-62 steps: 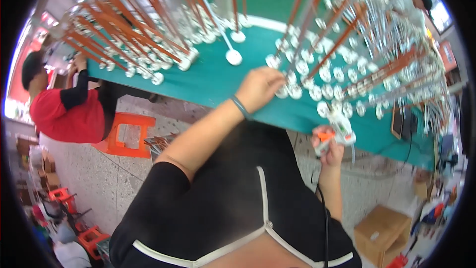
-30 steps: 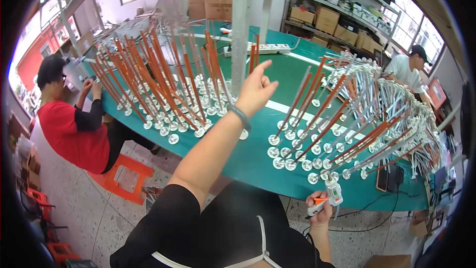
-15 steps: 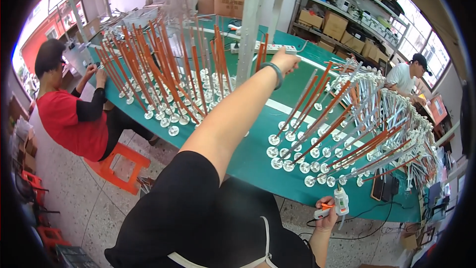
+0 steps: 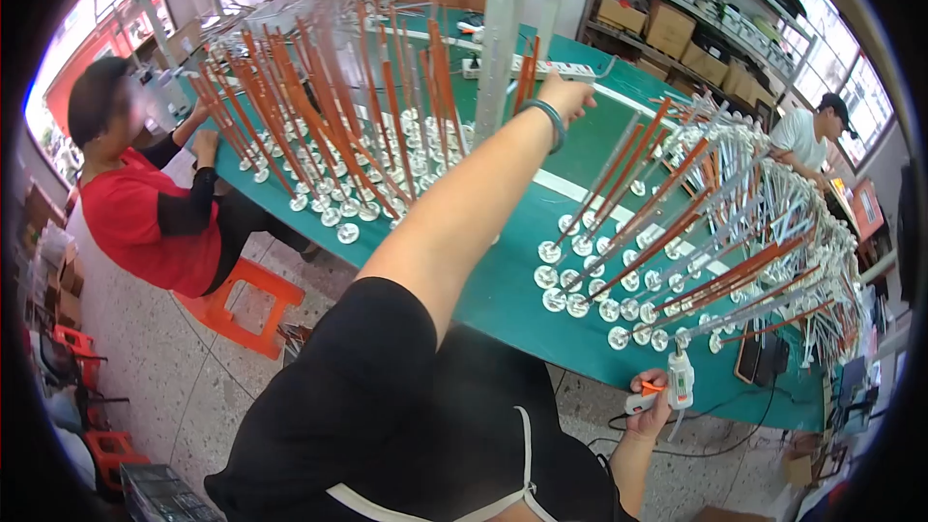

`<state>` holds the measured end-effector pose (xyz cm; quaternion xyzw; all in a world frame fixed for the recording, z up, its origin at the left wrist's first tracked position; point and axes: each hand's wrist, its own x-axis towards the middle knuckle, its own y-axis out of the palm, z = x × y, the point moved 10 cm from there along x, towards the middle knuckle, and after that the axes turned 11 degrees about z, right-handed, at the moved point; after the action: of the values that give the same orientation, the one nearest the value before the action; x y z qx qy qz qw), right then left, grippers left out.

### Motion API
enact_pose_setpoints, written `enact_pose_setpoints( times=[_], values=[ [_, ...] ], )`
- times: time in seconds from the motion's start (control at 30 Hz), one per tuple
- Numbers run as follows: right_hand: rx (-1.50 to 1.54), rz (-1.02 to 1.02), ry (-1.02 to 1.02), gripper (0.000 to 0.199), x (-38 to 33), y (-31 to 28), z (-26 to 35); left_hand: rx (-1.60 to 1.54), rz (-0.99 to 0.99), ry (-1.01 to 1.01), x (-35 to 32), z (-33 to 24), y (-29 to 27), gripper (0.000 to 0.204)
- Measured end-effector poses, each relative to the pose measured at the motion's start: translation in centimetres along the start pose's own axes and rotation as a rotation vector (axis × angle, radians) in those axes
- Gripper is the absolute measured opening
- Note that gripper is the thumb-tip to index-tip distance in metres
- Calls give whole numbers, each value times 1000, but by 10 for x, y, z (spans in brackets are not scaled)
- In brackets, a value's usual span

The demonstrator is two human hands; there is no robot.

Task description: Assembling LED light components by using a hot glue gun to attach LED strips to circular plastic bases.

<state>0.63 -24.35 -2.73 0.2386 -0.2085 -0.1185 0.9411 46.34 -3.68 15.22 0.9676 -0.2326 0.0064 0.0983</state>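
Observation:
My left arm stretches out over the green table (image 4: 503, 304), with my left hand (image 4: 566, 97) near a white power strip (image 4: 570, 70) and a few upright brown strips (image 4: 527, 72). The fingers look loosely bent and apart, with nothing visible in them; the far side of the hand is hidden. Down at the near table edge, my right hand (image 4: 650, 404) is closed around a white glue gun (image 4: 681, 382) with an orange trigger. Its nozzle points up, close to white round bases (image 4: 619, 337) that carry long brown and grey strips (image 4: 667, 217).
A dense group of similar strips on bases (image 4: 329, 135) stands at the left. A metal post (image 4: 501, 39) rises beyond my arm. Grey strips (image 4: 783, 222) are heaped at the right. A cord (image 4: 744, 440) trails by the glue gun. Co-workers sit left (image 4: 145, 203) and right (image 4: 807, 140).
The view has shifted a little, moving the table up and right in the picture. My left hand stays outstretched and my right hand keeps the glue gun. The left co-worker's hands have moved slightly.

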Motion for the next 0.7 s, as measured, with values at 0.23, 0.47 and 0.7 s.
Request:
enact_pose_setpoints(
  times=[0.23, 0.47, 0.7],
  values=[
    [-42, -19, -13, 31, -4, 3, 3, 273, 234, -122, 9, -2, 34, 33],
    [-38, -1, -16, 38, -1, -7, 1, 73, 278, 71, -71, -24, 40, 41],
    [-8, 50, -6, 34, 7, -1, 2, 190, -46, 315, -242, 10, -51, 22]
  ],
)
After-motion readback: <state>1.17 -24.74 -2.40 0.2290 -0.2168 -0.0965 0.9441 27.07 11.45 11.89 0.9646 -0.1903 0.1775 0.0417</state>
